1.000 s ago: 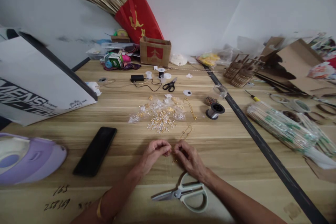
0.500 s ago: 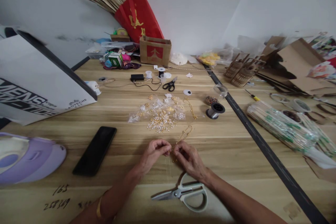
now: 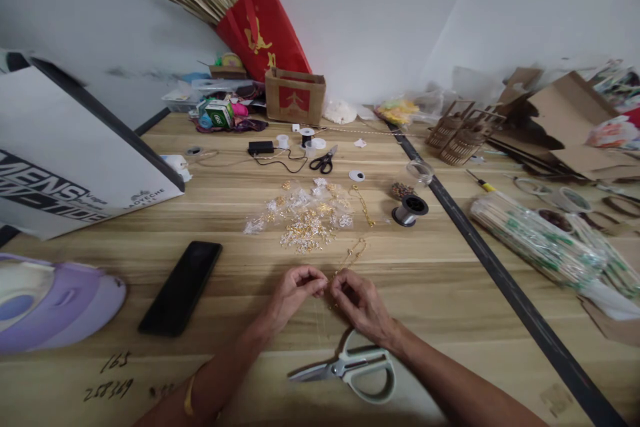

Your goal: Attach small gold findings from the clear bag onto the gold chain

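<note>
My left hand [image 3: 299,288] is closed in a pinch, its fingertips meeting over something too small to name. Just beside it, my right hand [image 3: 359,300] pinches a thin gold beaded chain [image 3: 356,251], whose loop lies on the table beyond the knuckles. A faint fine line, perhaps thread, runs down the table below the fingertips. White-handled scissors [image 3: 367,368] lie near my right wrist, blades pointing left. Ahead of both hands spreads a pile of small gold and clear beads [image 3: 306,228], with little plastic bags behind. A second gold chain [image 3: 363,205] lies right of it.
On the left are a black phone [image 3: 181,288], a purple-and-white plastic object [image 3: 75,303] and a large white box [image 3: 80,153]. A wire spool [image 3: 410,211] and black scissors [image 3: 324,161] lie farther back. Packed wooden sticks [image 3: 540,240] are at right, past a black strip [image 3: 500,280].
Both hands stay in nearly the same place, fingertips close together. The left fingers have shifted very slightly; the chain loop and scissors have not moved.
</note>
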The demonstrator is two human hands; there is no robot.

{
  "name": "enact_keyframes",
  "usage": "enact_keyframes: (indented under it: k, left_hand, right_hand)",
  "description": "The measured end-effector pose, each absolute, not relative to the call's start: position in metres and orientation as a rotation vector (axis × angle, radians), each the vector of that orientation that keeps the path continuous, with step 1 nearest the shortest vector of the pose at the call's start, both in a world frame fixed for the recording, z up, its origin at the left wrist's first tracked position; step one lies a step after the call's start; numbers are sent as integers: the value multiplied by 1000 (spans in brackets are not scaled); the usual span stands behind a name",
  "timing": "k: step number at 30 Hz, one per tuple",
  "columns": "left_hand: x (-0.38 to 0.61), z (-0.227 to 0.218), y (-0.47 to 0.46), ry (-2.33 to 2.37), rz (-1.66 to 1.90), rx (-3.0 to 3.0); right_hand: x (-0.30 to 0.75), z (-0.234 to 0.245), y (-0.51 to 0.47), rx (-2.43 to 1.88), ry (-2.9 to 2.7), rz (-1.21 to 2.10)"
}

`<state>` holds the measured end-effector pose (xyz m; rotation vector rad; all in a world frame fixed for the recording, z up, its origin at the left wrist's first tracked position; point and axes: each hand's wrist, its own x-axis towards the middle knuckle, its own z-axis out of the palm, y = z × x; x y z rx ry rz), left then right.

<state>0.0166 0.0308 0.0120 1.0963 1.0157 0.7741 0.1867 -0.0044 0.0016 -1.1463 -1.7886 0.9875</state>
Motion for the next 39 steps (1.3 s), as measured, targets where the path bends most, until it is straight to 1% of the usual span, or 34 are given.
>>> enact_keyframes:
  k: [16, 39]
  left_hand:
    - [16, 15, 29, 987, 767, 1090]
    - [17, 15, 30, 984, 756, 1064]
  right_hand:
    - [186, 2, -4, -1168, -1782, 1005]
    - [188, -3, -4, -1177, -1817, 929]
